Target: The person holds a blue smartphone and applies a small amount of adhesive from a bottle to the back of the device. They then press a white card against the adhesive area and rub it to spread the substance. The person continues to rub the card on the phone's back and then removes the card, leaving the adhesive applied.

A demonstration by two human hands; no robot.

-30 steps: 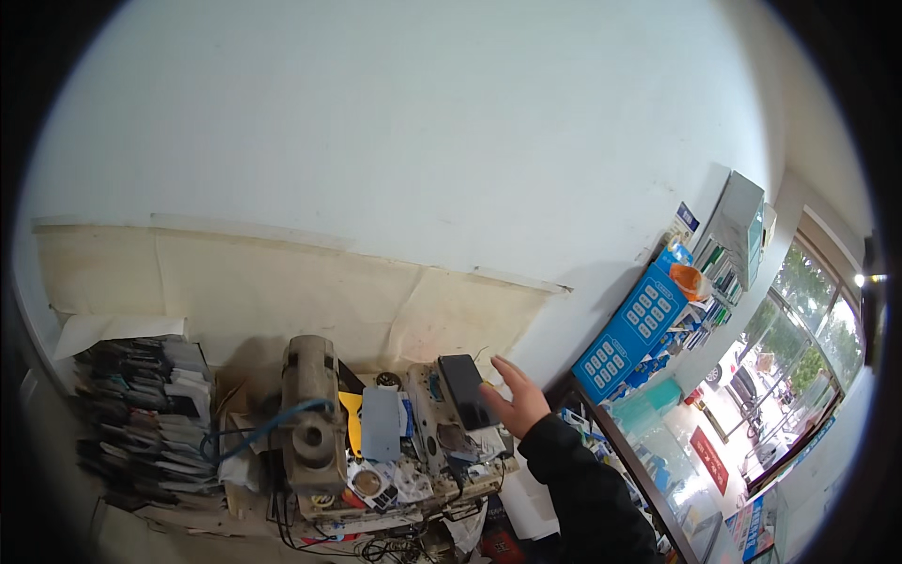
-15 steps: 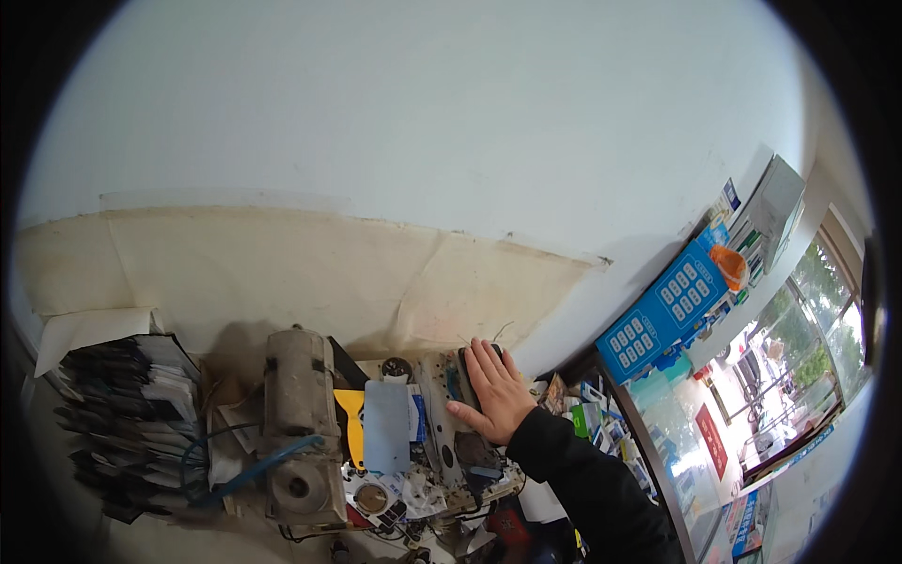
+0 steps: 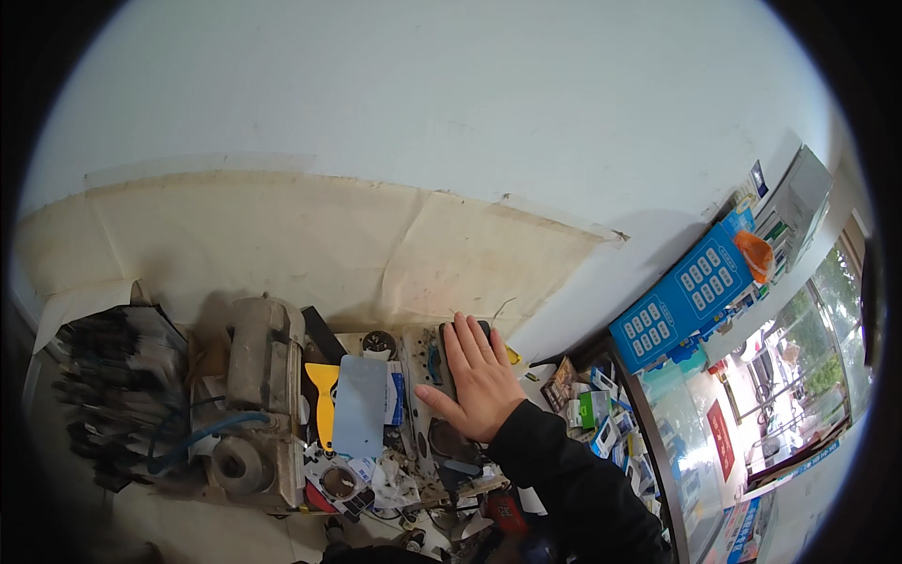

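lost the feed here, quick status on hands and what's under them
Right hand flat, fingers spread, on dark phone. Left hand not in view. Pale blue sheet and yellow scraper lie beside it.

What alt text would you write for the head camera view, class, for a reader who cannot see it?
A right hand in a dark sleeve lies flat on a black slab on a cluttered workbench, beside a pale blue sheet and a yellow scraper.

The right hand (image 3: 484, 381) hides most of a dark, perhaps flat device (image 3: 449, 362).
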